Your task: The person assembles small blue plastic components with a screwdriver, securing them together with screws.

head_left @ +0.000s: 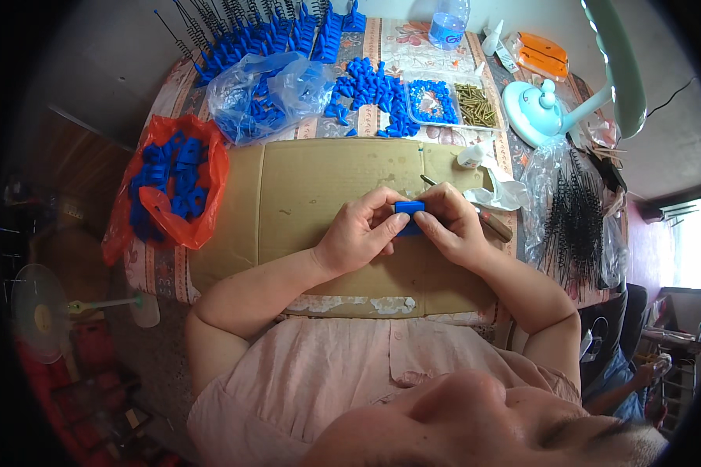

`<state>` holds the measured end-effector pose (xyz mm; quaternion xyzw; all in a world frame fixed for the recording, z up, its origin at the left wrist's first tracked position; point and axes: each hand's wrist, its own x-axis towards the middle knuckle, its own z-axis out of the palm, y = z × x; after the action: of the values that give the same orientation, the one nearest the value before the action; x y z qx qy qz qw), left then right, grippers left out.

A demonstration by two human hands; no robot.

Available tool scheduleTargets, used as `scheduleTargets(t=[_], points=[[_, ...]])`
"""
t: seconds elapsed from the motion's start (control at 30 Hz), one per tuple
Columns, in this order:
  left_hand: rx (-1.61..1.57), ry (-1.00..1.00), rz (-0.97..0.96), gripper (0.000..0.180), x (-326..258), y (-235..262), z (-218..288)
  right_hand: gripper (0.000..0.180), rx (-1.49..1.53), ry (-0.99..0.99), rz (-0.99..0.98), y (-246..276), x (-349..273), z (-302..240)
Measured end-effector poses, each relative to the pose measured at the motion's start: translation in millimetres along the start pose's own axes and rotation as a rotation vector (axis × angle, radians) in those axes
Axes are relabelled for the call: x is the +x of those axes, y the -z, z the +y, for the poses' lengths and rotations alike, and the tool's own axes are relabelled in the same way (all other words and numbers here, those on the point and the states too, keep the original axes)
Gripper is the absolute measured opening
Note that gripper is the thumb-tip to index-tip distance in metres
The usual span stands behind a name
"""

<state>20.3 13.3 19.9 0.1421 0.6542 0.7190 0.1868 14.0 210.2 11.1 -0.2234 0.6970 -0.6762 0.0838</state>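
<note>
My left hand point(357, 229) and right hand point(456, 227) pinch one blue block point(410, 208) — seemingly unfinished; coil-topped blue pieces point(329, 40) look done; loose parts point(187, 162) in the red bag point(181, 226) await — presumably.

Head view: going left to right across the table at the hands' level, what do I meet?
Red bag → left hand → blue piece → right hand → wooden handle → black coiled wires.

On our table point(403, 35) we have cardboard point(319, 179), a red bag point(210, 148), blue cones point(368, 84), a tray point(454, 103), a lamp point(536, 110) and a clear bottle point(449, 25).
</note>
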Motion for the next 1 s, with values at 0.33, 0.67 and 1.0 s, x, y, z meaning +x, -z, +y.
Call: scheduleTargets(t=[0.33,0.67,1.0], points=[[0.013,-0.031,0.013,0.013,0.4,-3.2,1.0,0.014,0.055,0.008,0.015,-1.0,0.8,-1.9],[0.004,-0.011,-0.004,0.014,0.8,-1.0,-1.6,0.013,0.043,0.004,0.004,-0.2,1.7,-0.6],[0.034,0.018,-0.026,0.013,0.0,2.0,0.6,0.013,0.043,-0.009,0.006,-0.7,1.7,-1.1]])
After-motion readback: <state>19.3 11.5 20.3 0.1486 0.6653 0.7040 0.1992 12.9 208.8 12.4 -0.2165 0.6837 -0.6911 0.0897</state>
